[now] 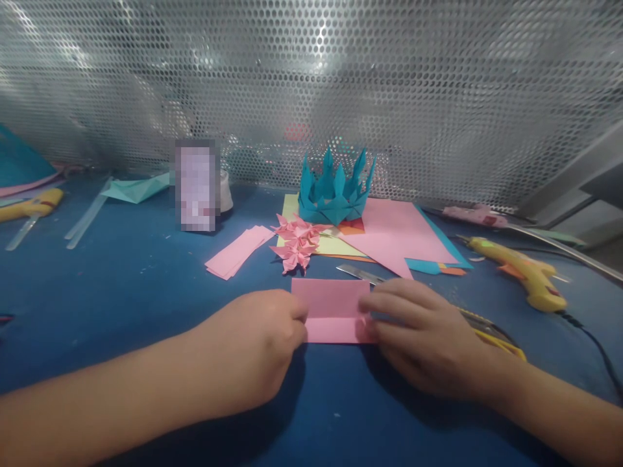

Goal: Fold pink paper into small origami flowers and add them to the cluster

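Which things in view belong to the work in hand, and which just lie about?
Likely in the work:
creased pink paper, between the left hand and right hand
pink strips and folded pink flowers, matching in colour

Seemingly lying about:
blue paper crown
coloured sheets
yellow glue gun at right
clear sticks at left

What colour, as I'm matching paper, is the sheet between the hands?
The sheet is pink, clearest in the head view.

- Near, a paper piece (pixel 335 301) sits between left hand (pixel 265 344) and right hand (pixel 431 337).
- Paper flowers (pixel 296 245) lie beyond, paper strips (pixel 238 251) left of them.
- Far, a crown (pixel 335 209) stands on sheets (pixel 403 227).
- A glue gun (pixel 528 271) lies right.
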`<state>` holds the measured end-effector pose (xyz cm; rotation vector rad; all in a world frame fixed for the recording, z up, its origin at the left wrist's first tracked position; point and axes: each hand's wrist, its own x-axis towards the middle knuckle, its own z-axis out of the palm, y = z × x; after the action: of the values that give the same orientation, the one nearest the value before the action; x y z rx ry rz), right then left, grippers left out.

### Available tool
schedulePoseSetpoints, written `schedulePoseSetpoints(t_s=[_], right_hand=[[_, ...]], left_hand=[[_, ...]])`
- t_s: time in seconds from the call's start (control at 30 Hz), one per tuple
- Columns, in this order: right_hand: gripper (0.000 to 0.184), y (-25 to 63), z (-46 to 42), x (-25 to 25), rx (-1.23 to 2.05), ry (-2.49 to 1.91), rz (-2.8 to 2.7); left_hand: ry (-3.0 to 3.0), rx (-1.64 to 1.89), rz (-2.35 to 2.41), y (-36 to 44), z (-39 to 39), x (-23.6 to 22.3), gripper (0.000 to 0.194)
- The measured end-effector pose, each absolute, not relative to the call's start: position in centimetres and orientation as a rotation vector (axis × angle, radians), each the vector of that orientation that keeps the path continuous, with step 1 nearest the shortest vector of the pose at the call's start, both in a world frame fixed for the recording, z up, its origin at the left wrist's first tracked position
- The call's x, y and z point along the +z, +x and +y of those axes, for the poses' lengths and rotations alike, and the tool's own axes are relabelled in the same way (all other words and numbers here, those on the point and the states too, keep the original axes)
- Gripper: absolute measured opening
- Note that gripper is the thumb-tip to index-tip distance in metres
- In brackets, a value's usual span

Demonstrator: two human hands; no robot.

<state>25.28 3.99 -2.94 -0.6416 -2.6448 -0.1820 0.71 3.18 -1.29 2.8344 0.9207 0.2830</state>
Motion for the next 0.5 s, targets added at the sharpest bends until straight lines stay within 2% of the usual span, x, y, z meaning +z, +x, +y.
schedulePoseSetpoints(t_s=[0.07,0.2,0.3,0.37,0.5], right_hand=[[0.018,25.0,4.2,-3.2,-0.218,-0.799,-2.544],[0.048,24.5,4.7,-4.0,-0.122,-0.994,-2.525],[0.056,24.5,4.8,-4.3,-0.038,-1.026,-2.533],[0.054,24.6,4.7,-4.4,-0.052,-1.02,-2.528],[0.033,24.6,4.1,-4.0,-0.218,-0.878,-2.578]], left_hand=[[2.866,0.209,0.924,0.8,3.4,-2.0,0.023],[2.895,0.194,0.92,1.0,3.8,-2.8,0.026],[2.952,0.164,0.89,1.1,3.8,-3.0,0.028],[2.995,0.153,0.863,1.1,3.7,-3.2,0.027],[3.018,0.294,0.867,1.2,3.3,-3.7,0.02]])
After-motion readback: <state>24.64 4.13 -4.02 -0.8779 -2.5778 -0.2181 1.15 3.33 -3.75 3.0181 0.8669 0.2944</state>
